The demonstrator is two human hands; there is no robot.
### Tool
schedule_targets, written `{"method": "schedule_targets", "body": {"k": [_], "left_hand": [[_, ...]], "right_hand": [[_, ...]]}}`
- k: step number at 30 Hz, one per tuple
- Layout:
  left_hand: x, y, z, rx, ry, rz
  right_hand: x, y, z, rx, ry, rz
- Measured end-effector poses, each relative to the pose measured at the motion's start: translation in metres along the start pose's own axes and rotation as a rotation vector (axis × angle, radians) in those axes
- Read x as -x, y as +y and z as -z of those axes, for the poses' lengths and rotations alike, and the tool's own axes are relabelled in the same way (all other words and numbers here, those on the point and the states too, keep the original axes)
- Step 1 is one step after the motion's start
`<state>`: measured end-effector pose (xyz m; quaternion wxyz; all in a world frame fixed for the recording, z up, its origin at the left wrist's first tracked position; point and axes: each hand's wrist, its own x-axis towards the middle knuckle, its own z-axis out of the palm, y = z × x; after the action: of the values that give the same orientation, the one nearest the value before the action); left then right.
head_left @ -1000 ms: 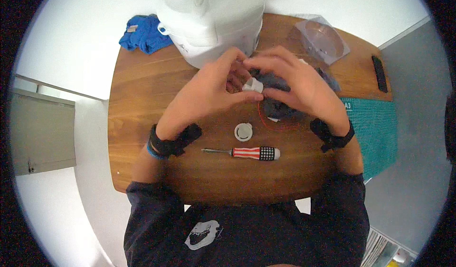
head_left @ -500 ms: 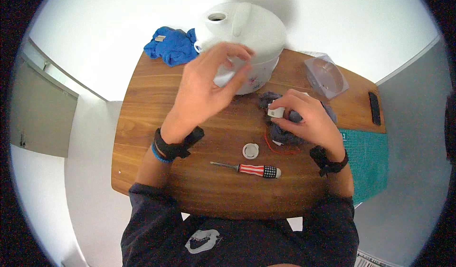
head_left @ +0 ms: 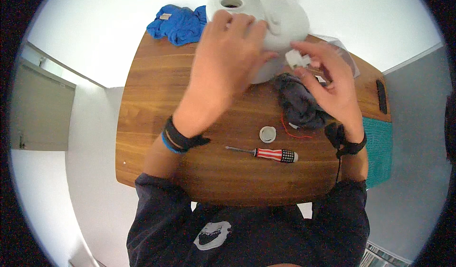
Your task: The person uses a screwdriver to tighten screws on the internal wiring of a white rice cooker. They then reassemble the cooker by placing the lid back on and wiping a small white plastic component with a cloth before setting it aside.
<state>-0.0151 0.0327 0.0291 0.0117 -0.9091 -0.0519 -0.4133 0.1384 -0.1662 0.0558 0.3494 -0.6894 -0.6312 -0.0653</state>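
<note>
A large white rounded appliance [head_left: 285, 13] with a round hole in its top stands at the far side of the table. My left hand [head_left: 224, 60] reaches over its near side with fingers spread and slightly bent; whether the fingertips touch it is hard to tell. Between the thumb and fingers of my right hand [head_left: 335, 79] is a small white plastic piece [head_left: 295, 59], held up just right of the appliance. Beneath that hand lies a dark grey crumpled cloth [head_left: 301, 103], with a thin red wire [head_left: 290, 130] beside it.
Nearer me lie a small white round cap [head_left: 268, 134] and a screwdriver [head_left: 270, 154] with a striped handle. A blue cloth [head_left: 178, 25] sits at the far left. To the right are a clear plastic container [head_left: 349, 58], a black slim object [head_left: 381, 96] and a green cutting mat [head_left: 378, 148].
My right hand has lifted the white piece from above the grey cloth toward the appliance. My left hand has turned back-up, fingers over the appliance. The whole view has shifted slightly.
</note>
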Motion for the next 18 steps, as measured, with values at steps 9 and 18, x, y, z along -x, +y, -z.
{"method": "schedule_targets", "body": {"k": [9, 18], "left_hand": [[0.009, 0.044, 0.024, 0.619, -0.006, -0.110], [-0.009, 0.000, 0.027, 0.572, 0.191, 0.139]], "right_hand": [[-0.037, -0.008, -0.001, -0.032, 0.149, 0.007], [-0.039, -0.021, -0.008, 0.022, 0.065, -0.012]]}}
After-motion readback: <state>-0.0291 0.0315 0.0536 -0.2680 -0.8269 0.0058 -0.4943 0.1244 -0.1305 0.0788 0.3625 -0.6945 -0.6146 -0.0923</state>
